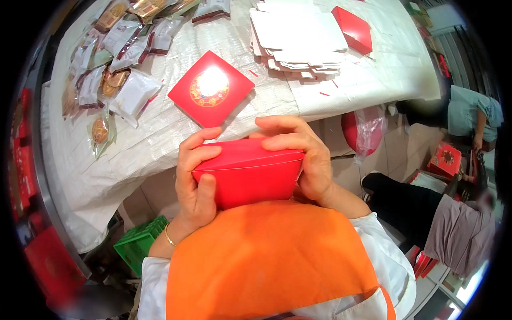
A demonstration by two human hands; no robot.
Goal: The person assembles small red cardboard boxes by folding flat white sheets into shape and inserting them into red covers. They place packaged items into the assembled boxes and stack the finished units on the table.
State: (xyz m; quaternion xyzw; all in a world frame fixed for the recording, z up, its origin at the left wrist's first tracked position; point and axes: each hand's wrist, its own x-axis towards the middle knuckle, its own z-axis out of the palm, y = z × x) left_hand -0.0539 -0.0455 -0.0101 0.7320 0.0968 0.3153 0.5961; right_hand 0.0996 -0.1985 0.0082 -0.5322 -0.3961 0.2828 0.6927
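Note:
Between my two hands, close against the orange apron, is a red cardboard box (256, 184) with a thin pale seam below its top edge. My left hand (197, 176) wraps its left end, fingertips on the top and thumb on the side facing me. At the right end, my right hand (309, 154) grips it with fingers over the top; its thumb is hidden. Just beyond, a red square box (186, 90) with a round gold design lies on the table, set cornerwise.
Wrapped pastries (122, 42) pile up at the table's far left. A stack of white cards (298, 32) lies at the back, beside another red box (353, 31). A green crate (140, 242) stands below the table's left side. Two people (458, 229) are at the right.

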